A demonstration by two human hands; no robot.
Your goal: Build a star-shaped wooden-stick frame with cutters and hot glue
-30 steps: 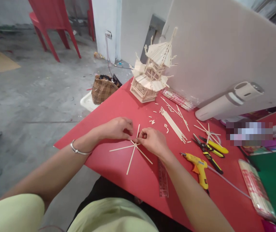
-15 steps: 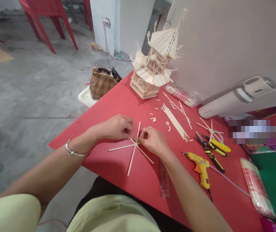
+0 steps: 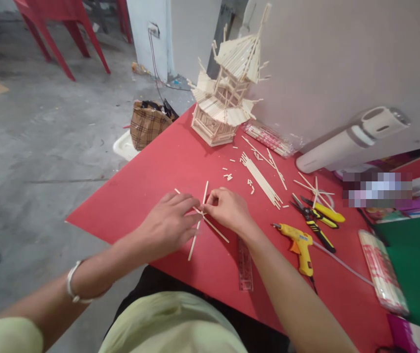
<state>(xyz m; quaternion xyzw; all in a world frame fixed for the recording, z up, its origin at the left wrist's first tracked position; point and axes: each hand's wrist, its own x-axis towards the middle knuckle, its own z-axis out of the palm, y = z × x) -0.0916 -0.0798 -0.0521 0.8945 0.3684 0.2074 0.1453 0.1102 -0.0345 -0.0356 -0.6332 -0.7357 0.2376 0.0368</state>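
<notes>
Several thin wooden sticks lie crossed in a star on the red table. My left hand lies over the star's left side, fingers stretched and pressing on the sticks near the crossing. My right hand is curled in a pinch at the crossing point, gripping the sticks where they meet. A tall stick-built pagoda model stands at the table's far edge.
A yellow glue gun, yellow-handled cutters, a clear ruler, a bundle of loose sticks and another stick star lie to the right. Packets of sticks, a white tube, a checked bag.
My left hand has moved from above the star down over its left side, covering the left-pointing stick. The right hand keeps its pinch at the crossing. The camera has shifted slightly.
</notes>
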